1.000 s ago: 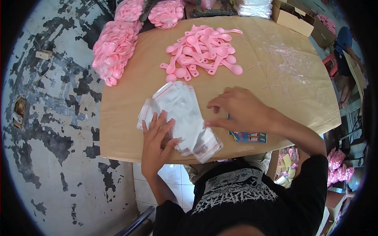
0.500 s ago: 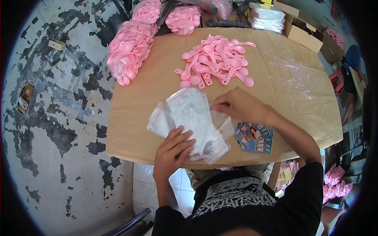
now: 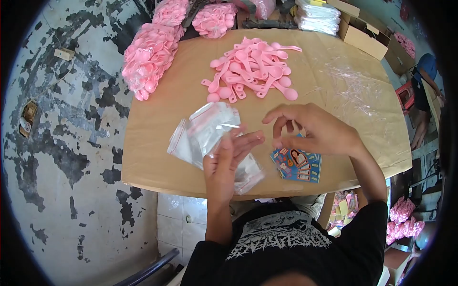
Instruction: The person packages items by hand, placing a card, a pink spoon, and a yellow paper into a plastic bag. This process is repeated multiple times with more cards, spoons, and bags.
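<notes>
My left hand (image 3: 223, 164) is raised over a stack of clear zip bags (image 3: 188, 140) with red-edged tops, and its thumb and fingers hold one clear bag (image 3: 214, 121) lifted off the stack. My right hand (image 3: 312, 131) hovers just right of the left fingertips with its fingers spread and curled. I see nothing in it. Under it lies a small stack of printed colour cards (image 3: 299, 167). A loose pile of pink plastic spoons (image 3: 253, 66) lies further back on the brown paper-covered table (image 3: 157, 162).
Full bags of pink spoons (image 3: 148, 57) lie at the table's back left. Packets of clear bags (image 3: 317, 16) and open cardboard boxes (image 3: 362, 38) stand at the back right. Clear plastic scraps (image 3: 355, 81) lie at the right. Another person (image 3: 424, 81) is at the far right.
My left hand has lifted from pressing on the bag stack and now holds one bag up. My right hand has pulled back to the right, above the cards, with its fingers apart.
</notes>
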Tool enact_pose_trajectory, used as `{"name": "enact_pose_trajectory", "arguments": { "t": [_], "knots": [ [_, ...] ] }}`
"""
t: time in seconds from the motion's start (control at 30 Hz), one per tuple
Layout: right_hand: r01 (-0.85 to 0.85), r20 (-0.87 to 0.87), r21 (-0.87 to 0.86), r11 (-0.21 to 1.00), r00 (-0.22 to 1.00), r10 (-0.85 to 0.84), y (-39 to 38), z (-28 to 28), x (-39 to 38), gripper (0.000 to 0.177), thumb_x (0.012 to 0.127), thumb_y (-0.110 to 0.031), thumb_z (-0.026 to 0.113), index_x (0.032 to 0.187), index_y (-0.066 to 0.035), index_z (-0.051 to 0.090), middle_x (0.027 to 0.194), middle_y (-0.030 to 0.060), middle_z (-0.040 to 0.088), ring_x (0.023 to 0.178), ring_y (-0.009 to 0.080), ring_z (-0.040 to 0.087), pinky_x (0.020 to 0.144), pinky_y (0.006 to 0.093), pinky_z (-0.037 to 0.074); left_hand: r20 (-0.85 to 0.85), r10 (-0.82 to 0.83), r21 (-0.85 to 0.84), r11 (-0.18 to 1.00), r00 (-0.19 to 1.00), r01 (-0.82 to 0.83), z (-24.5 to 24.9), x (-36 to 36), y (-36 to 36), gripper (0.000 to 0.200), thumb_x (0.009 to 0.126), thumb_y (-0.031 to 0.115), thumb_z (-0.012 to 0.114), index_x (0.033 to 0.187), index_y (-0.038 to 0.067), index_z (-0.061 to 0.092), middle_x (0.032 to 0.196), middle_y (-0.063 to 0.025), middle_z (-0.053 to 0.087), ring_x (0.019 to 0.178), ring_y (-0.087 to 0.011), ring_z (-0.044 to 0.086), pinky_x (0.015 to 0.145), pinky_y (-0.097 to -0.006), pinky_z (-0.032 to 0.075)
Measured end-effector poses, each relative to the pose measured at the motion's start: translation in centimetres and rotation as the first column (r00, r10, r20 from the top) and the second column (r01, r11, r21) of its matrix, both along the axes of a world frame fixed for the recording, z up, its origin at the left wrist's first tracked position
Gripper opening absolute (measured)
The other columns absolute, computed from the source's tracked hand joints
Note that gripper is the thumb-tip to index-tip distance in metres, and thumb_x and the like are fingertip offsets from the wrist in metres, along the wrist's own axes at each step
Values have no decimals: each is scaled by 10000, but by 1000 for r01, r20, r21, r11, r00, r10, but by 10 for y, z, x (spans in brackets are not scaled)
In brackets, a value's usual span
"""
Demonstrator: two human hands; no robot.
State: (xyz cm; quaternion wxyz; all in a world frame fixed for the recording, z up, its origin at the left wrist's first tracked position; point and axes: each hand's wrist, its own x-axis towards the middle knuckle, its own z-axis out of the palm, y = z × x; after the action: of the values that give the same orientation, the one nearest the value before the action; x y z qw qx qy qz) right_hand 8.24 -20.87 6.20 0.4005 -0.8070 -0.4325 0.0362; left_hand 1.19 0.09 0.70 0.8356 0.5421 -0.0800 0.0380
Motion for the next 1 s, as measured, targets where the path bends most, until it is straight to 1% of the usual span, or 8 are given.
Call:
{"name": "enact_pose_trajectory", "arguments": {
  "t": [0.03,0.13,0.23,0.33,0.43,0.53,0.7,1.0],
  "knots": [
    [28,187,-79,996,982,-12,-13,-8,5,329,826,-175,724,1096,-17,620,817,100,674,735,182,654,676,298,507,-12,-1,-104,995,1000,0,-3,-1,2,453,1040,268,343,1377,-35,355,1147,-247,616,1078,-298,618,988,-411,462],
    [-117,157,-305,945,973,171,-38,-40,17,362,772,-220,767,1045,-18,644,794,96,658,731,231,635,696,322,505,-90,69,-270,959,994,-91,0,1,-3,445,1021,199,404,1389,-35,316,1122,-268,613,1034,-341,636,966,-439,490],
    [-32,-317,-285,958,946,-63,-41,-37,24,271,819,-225,718,1001,-30,669,755,98,666,674,241,631,647,326,495,-126,143,-217,962,982,-168,1,4,-12,411,998,125,463,1361,-40,361,1114,-264,617,1027,-328,641,974,-426,490],
    [35,-124,-286,958,990,-73,-44,-38,24,200,849,-180,693,957,-13,672,704,88,650,647,196,626,616,320,488,-78,156,-187,968,985,-168,-2,1,-14,360,980,84,505,1310,-44,437,1129,-257,618,1040,-309,639,983,-405,486],
    [191,-304,-49,980,932,-197,-39,-47,18,164,906,-150,637,989,-10,662,678,65,635,567,118,589,545,283,467,-28,250,-128,959,968,-251,-9,1,-13,337,970,107,541,1261,-57,499,1130,-244,622,1042,-286,638,958,-384,504],
    [186,-518,-34,982,837,-176,-28,-26,2,164,949,-151,587,1017,-19,658,682,49,629,508,63,544,487,245,440,-31,312,-161,936,950,-313,-13,4,-17,361,964,108,554,1275,-61,485,1136,-232,624,1061,-269,628,962,-371,500],
    [140,-470,131,981,881,-63,-15,-39,-8,172,960,-161,572,1035,-30,654,664,46,628,480,56,534,470,238,439,-70,312,-167,933,947,-320,-8,5,-30,380,973,111,538,1295,-74,458,1209,-225,590,1118,-255,595,986,-353,477],
    [-10,-299,89,996,954,36,-15,-45,-9,188,935,-165,596,1030,-14,655,645,55,626,521,73,547,519,245,461,-23,150,0,989,988,-150,-7,-3,-35,313,986,100,513,1262,-47,522,1241,-165,583,1100,-168,572,922,-285,469]
  ]
}}
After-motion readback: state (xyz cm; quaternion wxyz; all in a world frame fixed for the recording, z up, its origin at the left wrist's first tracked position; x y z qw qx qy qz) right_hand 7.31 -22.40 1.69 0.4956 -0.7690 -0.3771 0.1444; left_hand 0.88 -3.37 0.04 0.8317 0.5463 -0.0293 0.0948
